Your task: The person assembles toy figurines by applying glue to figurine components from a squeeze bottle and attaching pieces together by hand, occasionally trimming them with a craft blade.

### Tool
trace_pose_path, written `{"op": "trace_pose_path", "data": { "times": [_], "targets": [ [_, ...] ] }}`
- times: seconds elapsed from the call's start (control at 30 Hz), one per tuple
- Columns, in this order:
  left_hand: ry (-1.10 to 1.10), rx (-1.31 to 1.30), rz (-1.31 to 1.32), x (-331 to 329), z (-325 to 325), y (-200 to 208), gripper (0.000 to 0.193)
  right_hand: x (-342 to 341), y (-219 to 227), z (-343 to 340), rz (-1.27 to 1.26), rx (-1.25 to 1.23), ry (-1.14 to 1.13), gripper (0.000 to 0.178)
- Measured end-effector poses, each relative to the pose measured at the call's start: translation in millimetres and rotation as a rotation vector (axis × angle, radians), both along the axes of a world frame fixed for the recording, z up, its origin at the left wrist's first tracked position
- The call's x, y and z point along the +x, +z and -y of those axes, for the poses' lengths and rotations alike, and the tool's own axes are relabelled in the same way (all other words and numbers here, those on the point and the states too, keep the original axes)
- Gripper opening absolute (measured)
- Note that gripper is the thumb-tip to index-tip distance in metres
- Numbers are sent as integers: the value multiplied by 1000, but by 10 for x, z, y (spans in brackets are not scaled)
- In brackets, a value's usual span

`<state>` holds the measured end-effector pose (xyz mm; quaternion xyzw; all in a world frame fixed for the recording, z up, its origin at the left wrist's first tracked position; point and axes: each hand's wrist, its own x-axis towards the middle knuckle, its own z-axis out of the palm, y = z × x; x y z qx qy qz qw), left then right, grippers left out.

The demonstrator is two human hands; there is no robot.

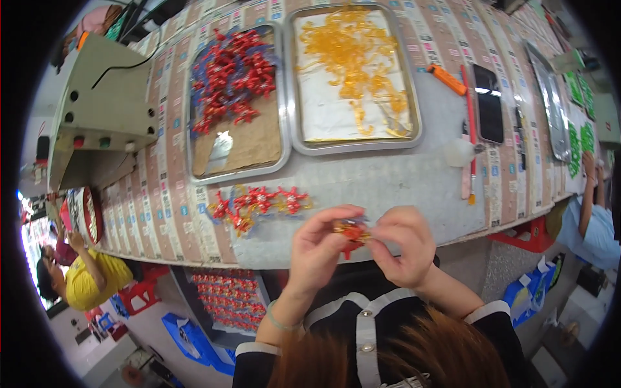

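Between my left hand (315, 249) and my right hand (407, 249) is a small shiny red and gold plastic piece (351, 233), held over the table's near edge. The left fingers curl around it from one side. On the other side my right thumb and fingertips pinch its gold edge; the fingers hide part of it. Left of my hands, a cluster of red pieces (260, 199) with blue and gold parts lies on the grey mat (349, 178). Farther back, a metal tray (283, 139) holds a heap of red and blue pieces. Beside it another tray (414, 110) holds translucent yellow parts.
An orange utility knife (446, 79), a black phone (487, 103) and a red thin stick (468, 107) lie at the right. A grey metal box (103, 103) stands at the left. Below the table edge a bin (226, 297) holds rows of red pieces. Other people sit at both sides.
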<state>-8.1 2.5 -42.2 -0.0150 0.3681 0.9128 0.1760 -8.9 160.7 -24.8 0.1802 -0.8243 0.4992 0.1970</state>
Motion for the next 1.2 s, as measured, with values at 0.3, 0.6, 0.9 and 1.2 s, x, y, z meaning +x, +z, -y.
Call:
{"op": "trace_pose_path", "data": {
  "times": [0.3, 0.6, 0.9, 1.2],
  "targets": [
    [152, 76, 112, -84, 46, 109, 40, -410, -577, -1038, 456, 32, -627, 55],
    [109, 179, 124, -53, -13, 126, 38, -97, 270, -389, 752, -694, 5, 51],
    [220, -77, 69, -20, 5, 152, 39, 43, 318, -205, 176, -288, 73, 51],
    [218, -200, 67, -1, 16, 180, 40, 19, 301, -164, 81, -213, 135, 51]
  ]
}}
